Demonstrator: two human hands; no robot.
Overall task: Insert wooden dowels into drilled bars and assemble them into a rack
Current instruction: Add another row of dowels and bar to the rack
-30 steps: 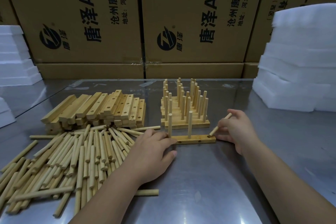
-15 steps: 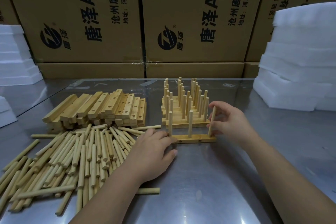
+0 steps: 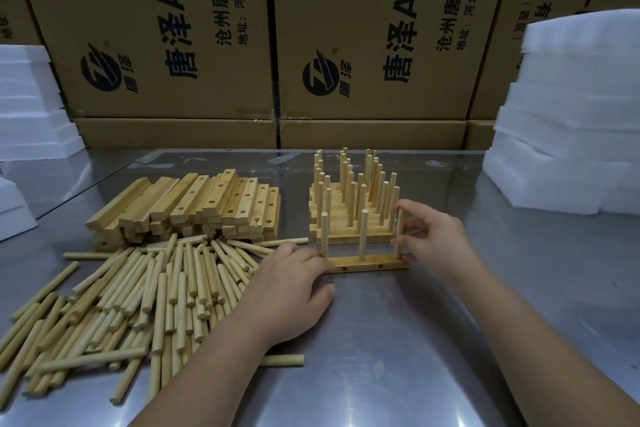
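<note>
The bar (image 3: 370, 262) is lain on the desk (image 3: 398, 357) between the two hands, its end pressed by the relaxed fingers of the left hand (image 3: 294, 291). An upright dowel (image 3: 400, 232) at the bar's other end is pinched by the right hand (image 3: 433, 239). Loose dowels (image 3: 138, 295) are heaped just beside the left hand.

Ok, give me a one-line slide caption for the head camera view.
Right hand pinches a third dowel upright in the drilled bar while the left hand steadies its other end.
</note>
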